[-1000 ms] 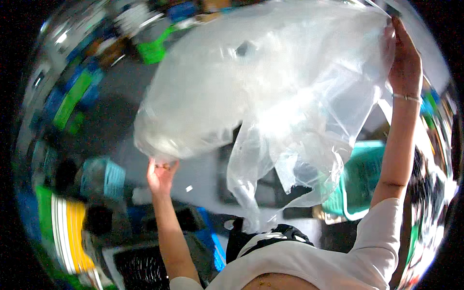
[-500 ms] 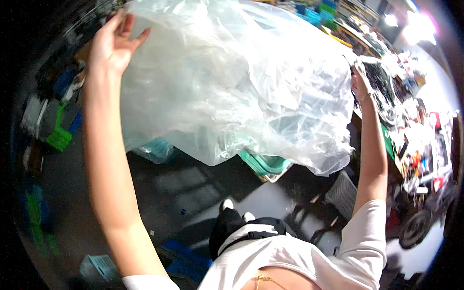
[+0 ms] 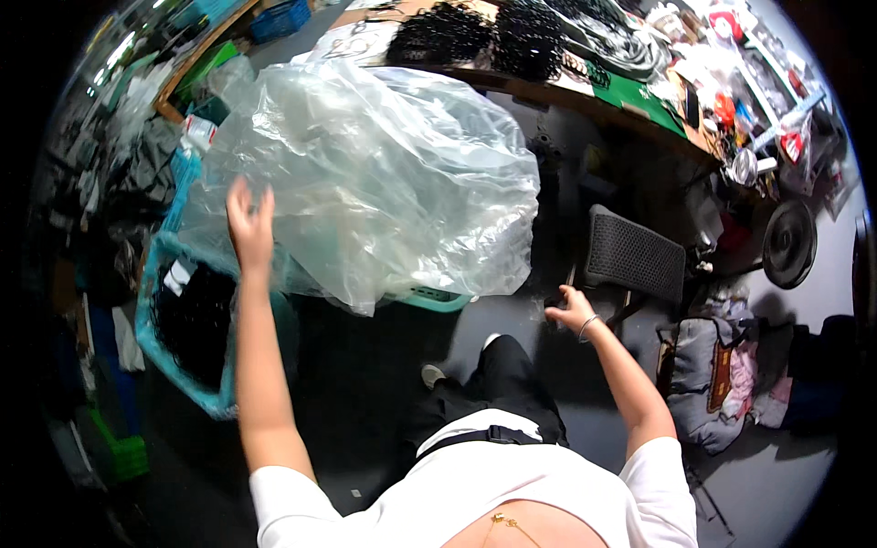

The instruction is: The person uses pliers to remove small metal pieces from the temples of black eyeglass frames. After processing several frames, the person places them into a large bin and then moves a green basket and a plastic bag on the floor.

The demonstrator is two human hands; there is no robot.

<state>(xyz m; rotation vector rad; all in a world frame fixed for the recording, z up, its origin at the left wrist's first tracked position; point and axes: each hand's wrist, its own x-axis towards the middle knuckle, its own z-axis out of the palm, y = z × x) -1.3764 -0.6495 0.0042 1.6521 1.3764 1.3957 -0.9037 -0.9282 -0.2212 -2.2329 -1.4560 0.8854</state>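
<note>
A large, crumpled sheet of clear plastic (image 3: 402,173), possibly a big bag, billows in front of me. It drapes over a teal basket (image 3: 434,300), whose rim shows below its lower edge. At the near left side of the plastic is my left hand (image 3: 251,228), fingers apart; whether it touches the film I cannot tell. My right hand (image 3: 574,310) is off the plastic, lower and to the right, near the dark chair. Its fingers are partly spread, with nothing visible in them.
A teal crate (image 3: 151,310) with dark contents stands by my left forearm. At right is a dark mesh-backed chair (image 3: 635,254), with a grey padded bag (image 3: 699,384) nearer me. Across the far side runs a worktable (image 3: 639,105) bearing bundles of black strands (image 3: 438,36).
The plastic, earlier raised between both hands, is lower and farther left in view. My right hand has come away from it and dropped. The view has turned toward the worktable.
</note>
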